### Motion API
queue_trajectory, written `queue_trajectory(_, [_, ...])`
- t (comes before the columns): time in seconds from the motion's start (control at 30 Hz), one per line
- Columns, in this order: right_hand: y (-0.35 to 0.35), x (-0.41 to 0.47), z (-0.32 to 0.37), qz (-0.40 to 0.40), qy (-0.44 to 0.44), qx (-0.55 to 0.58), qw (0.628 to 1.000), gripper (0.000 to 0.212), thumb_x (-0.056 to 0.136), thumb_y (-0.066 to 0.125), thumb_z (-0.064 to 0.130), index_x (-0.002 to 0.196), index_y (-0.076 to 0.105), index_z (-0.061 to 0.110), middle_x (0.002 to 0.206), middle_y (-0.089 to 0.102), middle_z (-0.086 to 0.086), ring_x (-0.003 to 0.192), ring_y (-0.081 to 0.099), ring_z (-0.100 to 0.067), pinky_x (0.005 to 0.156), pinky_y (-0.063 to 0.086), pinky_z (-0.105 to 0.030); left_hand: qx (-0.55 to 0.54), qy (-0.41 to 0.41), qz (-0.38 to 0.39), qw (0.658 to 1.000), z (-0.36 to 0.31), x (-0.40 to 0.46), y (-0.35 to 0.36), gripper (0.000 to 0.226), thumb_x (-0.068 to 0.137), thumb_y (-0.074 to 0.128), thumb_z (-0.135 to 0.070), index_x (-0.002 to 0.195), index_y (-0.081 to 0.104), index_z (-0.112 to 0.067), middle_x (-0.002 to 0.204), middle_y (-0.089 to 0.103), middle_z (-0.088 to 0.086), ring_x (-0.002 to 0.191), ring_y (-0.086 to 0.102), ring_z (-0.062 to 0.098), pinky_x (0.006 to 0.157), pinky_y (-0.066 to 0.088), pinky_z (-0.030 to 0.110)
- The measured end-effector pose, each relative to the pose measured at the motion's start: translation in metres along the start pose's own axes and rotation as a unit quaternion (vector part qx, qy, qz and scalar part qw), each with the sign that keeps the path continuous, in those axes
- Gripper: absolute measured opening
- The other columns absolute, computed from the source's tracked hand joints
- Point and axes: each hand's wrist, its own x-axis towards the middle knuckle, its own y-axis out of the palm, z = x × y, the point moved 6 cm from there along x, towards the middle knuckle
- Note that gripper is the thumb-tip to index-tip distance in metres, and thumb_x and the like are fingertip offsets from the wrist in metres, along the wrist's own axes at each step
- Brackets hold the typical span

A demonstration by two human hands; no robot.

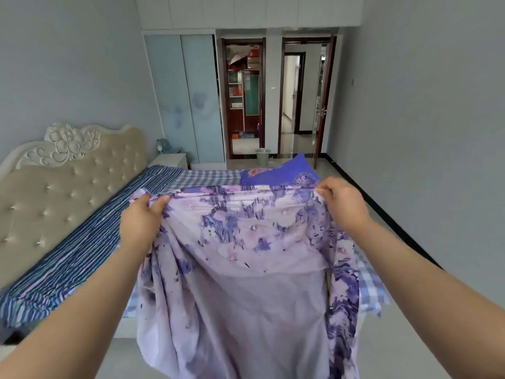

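Observation:
A pale lilac sheet with purple flowers point(240, 242) hangs in front of me, stretched between both hands at chest height. My left hand point(142, 217) grips its upper left edge, fingers curled over the cloth. My right hand point(341, 203) grips the upper right edge in the same way. The sheet drapes down past the bottom of the view and hides the near part of the bed point(82, 242). The bed carries a blue striped cover on the left and a blue checked sheet point(207, 176) beyond. A purple flowered pillow point(281, 170) lies at its far right corner.
A padded beige headboard point(68, 181) stands at the left. A white nightstand point(172, 160) and a pale blue wardrobe point(185, 99) are behind it. A small bin point(263, 155) sits by two open doorways point(300, 99). Grey floor runs along the bed's right side to the wall.

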Motion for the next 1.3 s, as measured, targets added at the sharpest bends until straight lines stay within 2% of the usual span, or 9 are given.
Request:
queue_trajectory(0.13, [0.058, -0.026, 0.001, 0.187, -0.022, -0.104, 0.977, 0.014, 0.096, 0.049, 0.013, 0.097, 0.06, 0.022, 0.092, 0.062, -0.009, 0.086, 0.058, -0.027, 0.071, 0.039, -0.032, -0.061, 0.043, -0.136, 0.988, -0.047, 0.019, -0.054, 0.039, 0.09, 0.058, -0.034, 0.07, 0.042, -0.004, 0.064, 0.046, 0.014, 0.07, 0.046, 0.036, 0.06, 0.03, 0.037])
queue_trajectory(0.27, [0.092, -0.059, 0.007, 0.265, 0.071, 0.026, 0.961, 0.033, 0.1, 0.045, 0.017, 0.069, 0.043, 0.03, 0.068, 0.046, 0.005, 0.066, 0.044, -0.015, 0.062, 0.035, -0.029, -0.06, 0.154, -0.224, 0.96, -0.09, 0.018, -0.087, 0.029, 0.088, 0.056, -0.031, 0.079, 0.056, -0.004, 0.074, 0.056, 0.017, 0.069, 0.049, 0.034, 0.061, 0.033, 0.039])
queue_trajectory(0.4, [0.044, -0.031, -0.024, 0.164, 0.233, 0.123, 0.95, 0.035, 0.089, 0.044, -0.001, 0.06, 0.054, 0.016, 0.059, 0.051, -0.001, 0.062, 0.047, -0.017, 0.062, 0.038, -0.026, 0.063, 0.152, 0.005, 0.986, -0.074, 0.03, -0.048, 0.045, 0.087, 0.055, -0.053, 0.076, 0.058, -0.01, 0.077, 0.056, 0.012, 0.075, 0.05, 0.031, 0.064, 0.037, 0.037])
queue_trajectory(0.53, [-0.023, 0.005, -0.007, 0.041, 0.226, 0.224, 0.947, 0.032, 0.09, 0.041, 0.0, 0.062, 0.052, 0.012, 0.058, 0.052, -0.002, 0.052, 0.047, -0.013, 0.051, 0.037, -0.017, 0.049, 0.05, 0.222, 0.973, -0.009, 0.002, 0.011, 0.061, 0.086, 0.061, -0.049, 0.123, 0.06, -0.001, 0.124, 0.059, 0.022, 0.113, 0.056, 0.033, 0.092, 0.042, 0.037])
queue_trajectory(0.7, [-0.038, 0.023, 0.054, 0.02, 0.068, 0.126, 0.989, 0.018, 0.1, 0.037, 0.018, 0.087, 0.048, 0.013, 0.071, 0.047, 0.002, 0.061, 0.042, -0.012, 0.054, 0.032, -0.027, -0.051, -0.016, 0.081, 0.995, 0.003, 0.01, -0.011, 0.042, 0.091, 0.058, -0.042, 0.095, 0.063, -0.001, 0.091, 0.06, 0.019, 0.085, 0.054, 0.031, 0.074, 0.039, 0.036])
queue_trajectory(0.9, [0.025, -0.012, 0.033, 0.241, 0.09, -0.015, 0.966, 0.03, 0.099, 0.038, 0.02, 0.071, 0.046, 0.012, 0.077, 0.054, -0.012, 0.073, 0.047, -0.021, 0.066, 0.037, -0.03, -0.103, 0.006, -0.055, 0.993, -0.025, 0.029, -0.063, 0.037, 0.093, 0.056, -0.036, 0.08, 0.051, -0.001, 0.077, 0.047, 0.015, 0.076, 0.04, 0.025, 0.066, 0.026, 0.031])
queue_trajectory(1.1, [0.063, -0.052, 0.032, 0.133, 0.202, 0.171, 0.955, 0.031, 0.098, 0.045, 0.015, 0.067, 0.045, 0.019, 0.066, 0.045, 0.003, 0.064, 0.043, -0.016, 0.062, 0.035, -0.029, -0.185, 0.116, -0.186, 0.958, -0.087, 0.032, -0.1, 0.048, 0.088, 0.06, -0.039, 0.071, 0.041, 0.001, 0.063, 0.034, 0.012, 0.063, 0.028, 0.021, 0.058, 0.018, 0.035])
queue_trajectory(1.2, [0.049, -0.035, 0.03, 0.178, 0.188, 0.151, 0.954, 0.024, 0.093, 0.047, 0.005, 0.076, 0.058, 0.02, 0.081, 0.06, -0.004, 0.077, 0.054, -0.018, 0.065, 0.042, -0.024, -0.082, 0.12, -0.074, 0.987, -0.096, 0.04, -0.089, 0.049, 0.088, 0.058, -0.049, 0.077, 0.052, -0.002, 0.07, 0.052, 0.015, 0.071, 0.048, 0.029, 0.064, 0.033, 0.035])
queue_trajectory(1.3, [-0.051, 0.006, 0.035, -0.179, 0.112, 0.274, 0.938, 0.016, 0.092, 0.05, 0.006, 0.086, 0.062, 0.016, 0.084, 0.064, -0.001, 0.072, 0.056, 0.005, 0.075, 0.041, -0.02, 0.058, 0.074, 0.149, 0.984, -0.063, 0.041, -0.042, 0.05, 0.089, 0.056, -0.051, 0.108, 0.063, -0.005, 0.103, 0.065, 0.017, 0.11, 0.056, 0.033, 0.087, 0.042, 0.03])
